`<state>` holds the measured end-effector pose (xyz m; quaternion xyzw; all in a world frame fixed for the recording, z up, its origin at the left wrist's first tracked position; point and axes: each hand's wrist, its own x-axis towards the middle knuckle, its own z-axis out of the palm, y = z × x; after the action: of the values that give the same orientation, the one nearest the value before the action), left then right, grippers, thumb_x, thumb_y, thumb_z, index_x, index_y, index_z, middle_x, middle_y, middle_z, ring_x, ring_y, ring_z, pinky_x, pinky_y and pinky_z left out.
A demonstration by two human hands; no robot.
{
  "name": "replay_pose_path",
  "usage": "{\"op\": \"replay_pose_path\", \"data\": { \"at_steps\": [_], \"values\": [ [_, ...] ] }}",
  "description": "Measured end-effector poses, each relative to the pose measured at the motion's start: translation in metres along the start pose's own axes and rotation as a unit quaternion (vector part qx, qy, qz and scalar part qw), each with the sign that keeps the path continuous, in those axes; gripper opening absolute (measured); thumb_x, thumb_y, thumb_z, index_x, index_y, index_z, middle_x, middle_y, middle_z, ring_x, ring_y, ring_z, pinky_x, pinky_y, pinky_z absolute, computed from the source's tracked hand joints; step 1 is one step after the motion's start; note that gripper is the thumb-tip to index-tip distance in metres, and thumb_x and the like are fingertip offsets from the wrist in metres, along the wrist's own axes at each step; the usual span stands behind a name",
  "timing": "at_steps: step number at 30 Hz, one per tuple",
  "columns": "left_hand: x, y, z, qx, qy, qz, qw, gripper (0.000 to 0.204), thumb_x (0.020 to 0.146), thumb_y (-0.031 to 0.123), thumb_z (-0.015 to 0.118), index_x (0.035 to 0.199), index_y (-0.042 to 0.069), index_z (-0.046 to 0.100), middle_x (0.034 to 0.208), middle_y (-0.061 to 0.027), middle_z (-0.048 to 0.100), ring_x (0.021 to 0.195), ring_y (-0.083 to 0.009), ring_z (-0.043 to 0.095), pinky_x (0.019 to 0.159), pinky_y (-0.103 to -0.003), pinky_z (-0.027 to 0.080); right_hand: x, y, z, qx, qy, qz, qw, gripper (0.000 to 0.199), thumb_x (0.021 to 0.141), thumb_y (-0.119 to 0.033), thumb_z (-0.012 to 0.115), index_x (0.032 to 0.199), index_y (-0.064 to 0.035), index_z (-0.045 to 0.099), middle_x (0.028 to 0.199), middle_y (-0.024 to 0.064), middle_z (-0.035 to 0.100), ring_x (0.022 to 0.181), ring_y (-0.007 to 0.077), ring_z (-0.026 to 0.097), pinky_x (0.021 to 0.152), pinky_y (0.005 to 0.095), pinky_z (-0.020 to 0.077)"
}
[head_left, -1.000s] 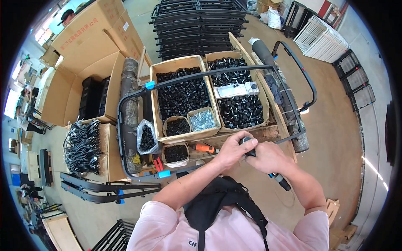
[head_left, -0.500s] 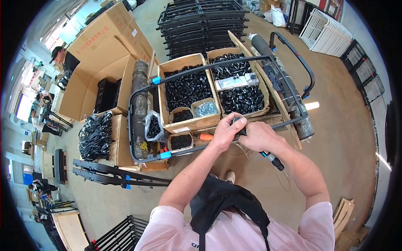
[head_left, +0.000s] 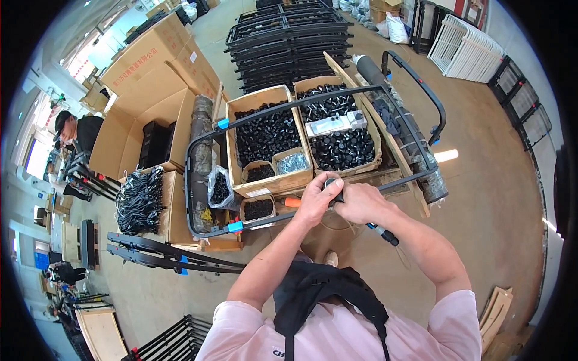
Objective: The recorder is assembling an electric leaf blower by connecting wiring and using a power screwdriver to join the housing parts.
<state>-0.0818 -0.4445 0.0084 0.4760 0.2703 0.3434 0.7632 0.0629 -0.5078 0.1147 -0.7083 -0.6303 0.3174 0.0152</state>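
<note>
A black tube frame [head_left: 337, 90] with rounded corners and blue clips lies across the boxes in front of me. At its near bar, my left hand [head_left: 318, 203] is closed, its thumb against a small black round-topped part [head_left: 330, 182]. My right hand [head_left: 363, 203] meets it from the right, wrapped round a black hand-held driver with a blue ring [head_left: 385, 234]. The driver's lower end sticks out below that hand, and its other end is hidden between my hands. An orange handle [head_left: 293, 202] lies just left of my left hand.
Cardboard boxes of black knobs [head_left: 229, 144] stand under the frame, with a pale device [head_left: 337, 123] on one. Left are a bundle of black cables [head_left: 140, 201] and wrapped rolls [head_left: 201, 120]. Stacked black frames [head_left: 289, 42] stand behind. A person [head_left: 81, 132] works at far left.
My view has shifted a little, so hands and driver appear slightly farther left and lower. Both hands keep their grip. The person at far left has leaned forward.
</note>
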Motion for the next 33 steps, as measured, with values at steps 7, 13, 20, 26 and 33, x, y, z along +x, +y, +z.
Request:
{"op": "replay_pose_path", "data": {
  "at_steps": [7, 13, 20, 26, 33],
  "values": [
    [0.0, -0.003, -0.003, 0.007, 0.019, -0.007, 1.0, 0.021, 0.102, 0.028, 0.073, 0.109, 0.009, 0.069, 0.096, 0.005, 0.06, 0.087, -0.006, 0.053, 0.078, -0.026, 0.048, 0.001, -0.006, -0.005, 0.009, -0.006, 0.003, 1.0, 0.043, 0.086, -0.031, 0.061, 0.106, 0.0046, 0.074, 0.106, 0.0304, 0.074, 0.105, 0.0442, 0.073, 0.093, 0.053, 0.0572],
    [0.003, -0.011, -0.004, 0.02, 0.016, 0.002, 1.0, 0.02, 0.102, 0.024, 0.074, 0.112, 0.008, 0.068, 0.097, 0.0038, 0.062, 0.092, -0.0064, 0.056, 0.083, -0.027, 0.049, 0.028, 0.013, 0.009, -0.002, -0.072, -0.029, 0.997, 0.04, 0.082, -0.027, 0.06, 0.107, 0.0006, 0.075, 0.107, 0.0274, 0.075, 0.103, 0.0427, 0.073, 0.089, 0.0518, 0.0563],
    [0.001, 0.0, 0.001, 0.039, -0.004, 0.024, 0.999, 0.025, 0.101, 0.03, 0.074, 0.11, 0.007, 0.067, 0.097, 0.0038, 0.061, 0.092, -0.0062, 0.054, 0.081, -0.028, 0.049, 0.021, 0.006, 0.003, 0.018, -0.061, -0.043, 0.997, 0.046, 0.085, -0.035, 0.066, 0.115, -0.0017, 0.073, 0.113, 0.0282, 0.074, 0.109, 0.0426, 0.071, 0.09, 0.051, 0.0555],
    [0.007, 0.007, 0.0, 0.022, -0.036, 0.027, 0.999, 0.025, 0.1, 0.03, 0.076, 0.107, 0.007, 0.066, 0.093, 0.0037, 0.06, 0.085, -0.0055, 0.054, 0.074, -0.026, 0.05, 0.023, 0.011, 0.001, 0.044, -0.037, -0.003, 0.998, 0.043, 0.08, -0.028, 0.071, 0.107, 0.0057, 0.073, 0.104, 0.0317, 0.074, 0.102, 0.0464, 0.072, 0.086, 0.051, 0.0572],
    [0.016, 0.064, -0.012, 0.134, -0.032, 0.22, 0.966, 0.027, 0.093, 0.029, 0.078, 0.098, 0.006, 0.065, 0.102, -0.0044, 0.059, 0.1, -0.017, 0.057, 0.093, -0.035, 0.046, 0.015, -0.034, -0.036, 0.073, 0.034, -0.07, 0.994, 0.031, 0.08, -0.018, 0.072, 0.103, 0.0023, 0.067, 0.088, 0.018, 0.072, 0.088, 0.0322, 0.074, 0.077, 0.0448, 0.0555]
  ]
}}
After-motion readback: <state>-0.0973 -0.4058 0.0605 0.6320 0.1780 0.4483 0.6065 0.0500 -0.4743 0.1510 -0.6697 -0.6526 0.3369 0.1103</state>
